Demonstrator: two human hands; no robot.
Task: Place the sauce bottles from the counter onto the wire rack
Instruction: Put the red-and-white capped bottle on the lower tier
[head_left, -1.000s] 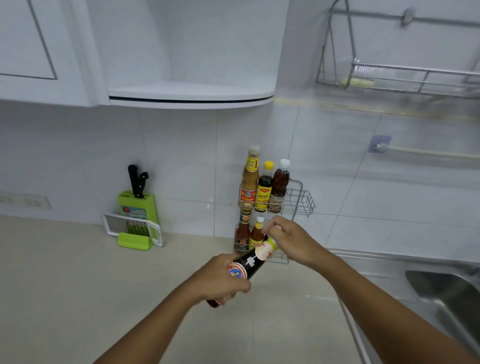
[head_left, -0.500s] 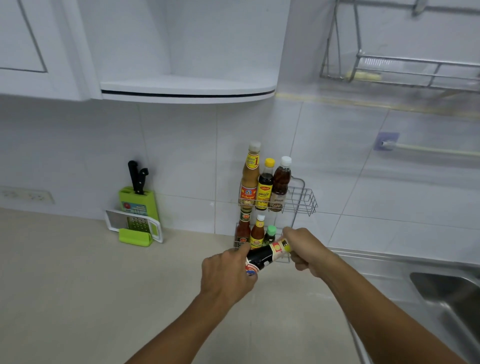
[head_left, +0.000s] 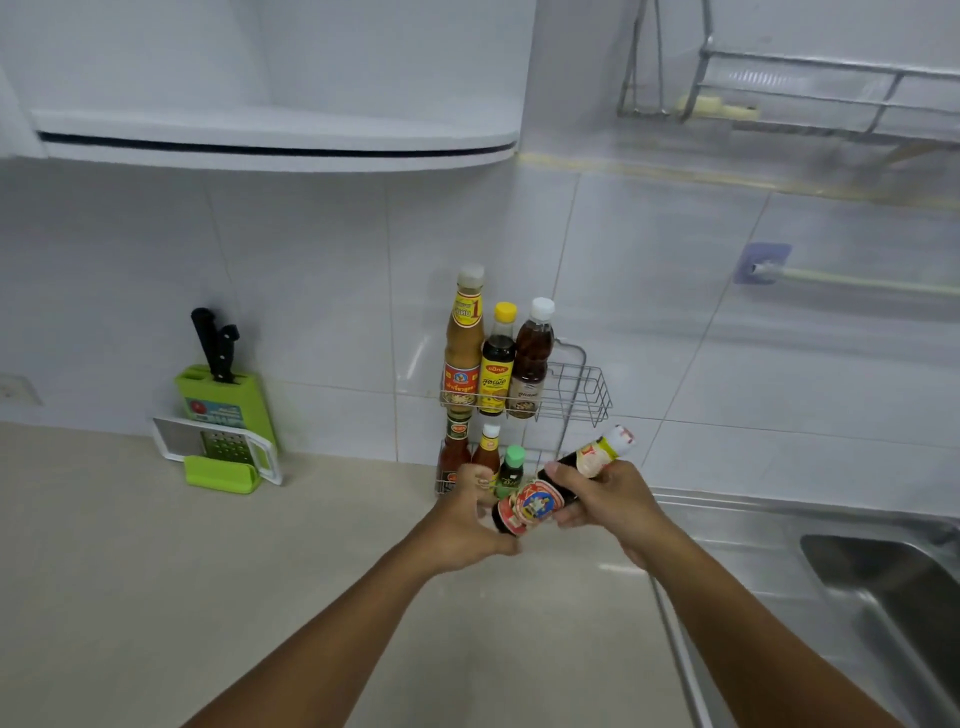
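Observation:
A dark sauce bottle (head_left: 535, 505) with a red round label and a white-yellow neck wrap is held tilted, cap up to the right, just in front of the two-tier wire rack (head_left: 584, 387). My left hand (head_left: 467, 519) cups its base. My right hand (head_left: 608, 501) grips its neck and shoulder. The rack's upper tier holds three tall bottles (head_left: 496, 358) on its left side. Three smaller bottles (head_left: 485, 454) stand on the lower tier, partly hidden by my left hand.
A green knife block (head_left: 226, 400) with a white grater (head_left: 215, 447) leans at the wall to the left. A steel sink (head_left: 893, 587) lies at the right. A white shelf (head_left: 275, 140) and a dish rack (head_left: 810, 93) hang overhead. Beige counter (head_left: 156, 597) spreads below.
Both hands have carried the dark bottle up and to the right, closer to the rack. The bottle has tilted further upright, its cap now rising toward the upper tier's right end.

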